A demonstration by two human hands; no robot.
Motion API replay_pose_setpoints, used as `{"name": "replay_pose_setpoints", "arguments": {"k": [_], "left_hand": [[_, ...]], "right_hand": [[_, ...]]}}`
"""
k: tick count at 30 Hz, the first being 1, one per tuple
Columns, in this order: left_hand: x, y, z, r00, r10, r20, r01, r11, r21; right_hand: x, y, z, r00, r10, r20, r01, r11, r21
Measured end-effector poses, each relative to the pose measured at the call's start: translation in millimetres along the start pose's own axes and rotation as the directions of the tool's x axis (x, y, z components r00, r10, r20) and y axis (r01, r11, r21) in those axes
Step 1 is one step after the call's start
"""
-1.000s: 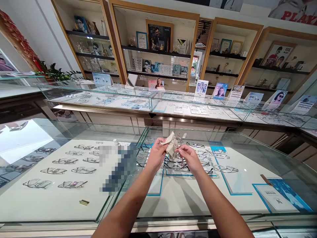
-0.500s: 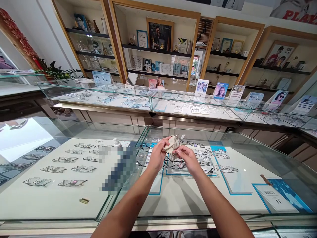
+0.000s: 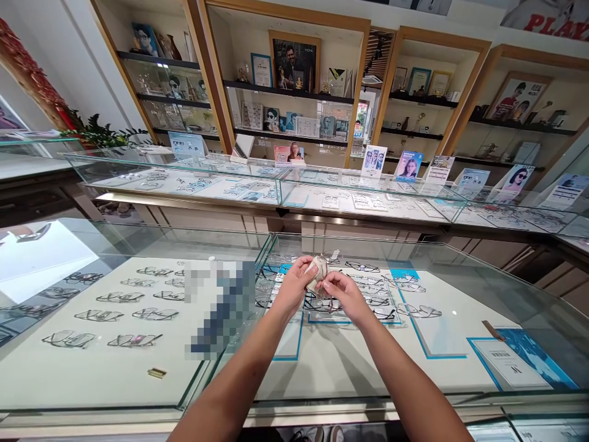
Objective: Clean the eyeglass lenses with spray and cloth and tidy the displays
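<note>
1. Fingers of my left hand point(image 3: 292, 287) drawn together, pinching a pale cloth point(image 3: 321, 266), thumb on the near side.
2. Right hand point(image 3: 347, 296): thumb and forefinger closed on a thin reddish frame point(image 3: 326, 264). Which part they grip is too small to tell.
3. Frame and cloth are together between my two hands, raised above the glass counter point(image 3: 340, 368). How much of a lens the cloth covers, I cannot tell.
4. White tag point(image 3: 335, 253) just beyond the cloth. Whether it is tied to the frame: unclear.
5. Dark glasses point(image 3: 385, 314) inside the counter, below my hands. To the right, a blue-edged board point(image 3: 439, 342) with one pair at its upper part.
6. Left section: two columns of display pairs point(image 3: 135, 340), a brass-coloured piece point(image 3: 157, 372) nearer me. A pixelated patch point(image 3: 221, 313) hides what lies beside them.
7. Far right: white card point(image 3: 508, 365) bearing a W, blue sheet point(image 3: 543, 363) next to it, brown strip point(image 3: 494, 330) near their top edges.
8. Beyond: second counter point(image 3: 207, 204) with upright cards point(image 3: 373, 161) on top, wood-framed cabinets point(image 3: 285, 13) behind it, plant point(image 3: 108, 132) at left.
</note>
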State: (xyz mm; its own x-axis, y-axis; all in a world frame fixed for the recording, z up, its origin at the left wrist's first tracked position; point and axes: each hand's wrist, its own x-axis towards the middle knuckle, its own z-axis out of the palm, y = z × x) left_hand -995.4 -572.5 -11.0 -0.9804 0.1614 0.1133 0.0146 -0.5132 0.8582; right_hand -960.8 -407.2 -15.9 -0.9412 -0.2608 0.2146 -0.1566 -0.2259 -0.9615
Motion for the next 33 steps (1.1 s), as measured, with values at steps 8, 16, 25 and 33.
{"name": "replay_pose_setpoints", "arguments": {"k": [8,16,25,33], "left_hand": [[0,-1,-4.8,0.985,-0.078,0.156,0.072,0.997,0.042],[3,-2,-7.3,0.996,-0.017,0.092,0.025,0.996,-0.088],[-2,0,-0.4,0.996,-0.037,0.087,0.042,0.998,-0.053],[0,-1,-2.1,0.991,-0.080,0.107,0.076,0.996,0.042]], "right_hand": [[0,-4,-4,1.000,-0.022,0.008,0.022,0.999,-0.028],[-1,-4,-3,0.999,-0.026,-0.027,0.025,0.999,-0.025],[-1,-6,1,1.000,-0.005,0.004,0.006,0.999,-0.044],[-3,-11,-2,0.999,-0.016,0.049,0.018,0.999,-0.041]]}}
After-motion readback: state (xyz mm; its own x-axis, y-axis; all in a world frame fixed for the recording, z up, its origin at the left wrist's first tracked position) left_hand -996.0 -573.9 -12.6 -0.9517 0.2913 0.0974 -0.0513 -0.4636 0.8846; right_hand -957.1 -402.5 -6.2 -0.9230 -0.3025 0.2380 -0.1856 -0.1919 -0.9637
